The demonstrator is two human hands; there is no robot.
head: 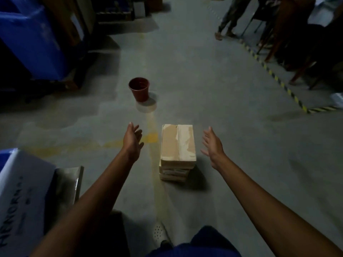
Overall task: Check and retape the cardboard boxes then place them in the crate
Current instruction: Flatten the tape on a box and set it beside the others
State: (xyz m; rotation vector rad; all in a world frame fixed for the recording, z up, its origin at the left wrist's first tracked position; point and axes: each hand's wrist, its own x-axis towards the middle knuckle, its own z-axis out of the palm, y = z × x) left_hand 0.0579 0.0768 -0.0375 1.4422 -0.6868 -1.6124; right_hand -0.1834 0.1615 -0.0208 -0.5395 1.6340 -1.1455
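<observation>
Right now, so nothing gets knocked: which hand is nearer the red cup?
Left. The left hand hovers short of the red cup; the right hand is farther, across the box stack.

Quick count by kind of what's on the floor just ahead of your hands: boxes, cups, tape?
Cardboard boxes: 3, in one stack, judging by the front edges
Red cup: 1
Clear tape roll: 1
Total: 5
</observation>
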